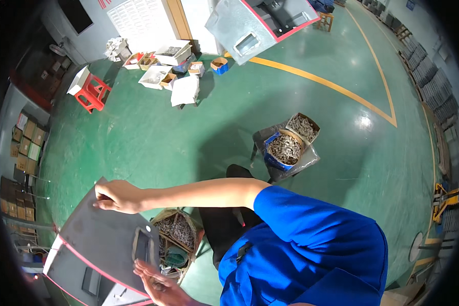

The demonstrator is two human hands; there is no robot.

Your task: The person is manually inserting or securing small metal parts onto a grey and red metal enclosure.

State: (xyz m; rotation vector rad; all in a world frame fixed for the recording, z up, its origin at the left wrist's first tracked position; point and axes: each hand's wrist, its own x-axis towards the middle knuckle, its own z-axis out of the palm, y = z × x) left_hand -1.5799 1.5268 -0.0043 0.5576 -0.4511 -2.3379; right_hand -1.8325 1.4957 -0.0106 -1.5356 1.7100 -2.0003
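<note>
A grey metal panel (102,239) with a red rim and a recessed handle slot (144,246) lies tilted at the lower left. My right hand (115,196) reaches across from my blue sleeve and grips the panel's far top edge. My left hand (155,285) comes up from the lower edge, palm showing and fingers apart. Its fingertips are at the panel's near edge just below the handle slot. My black trousers (224,229) and blue shirt fill the lower right.
A cardboard box of small metal parts (176,229) sits on the floor beside the panel. Two more boxes of parts (285,148) rest on a low stand. A second grey metal casing (250,25) is at the top. A red stool (92,92) and scattered cartons (163,71) stand farther back on the green floor.
</note>
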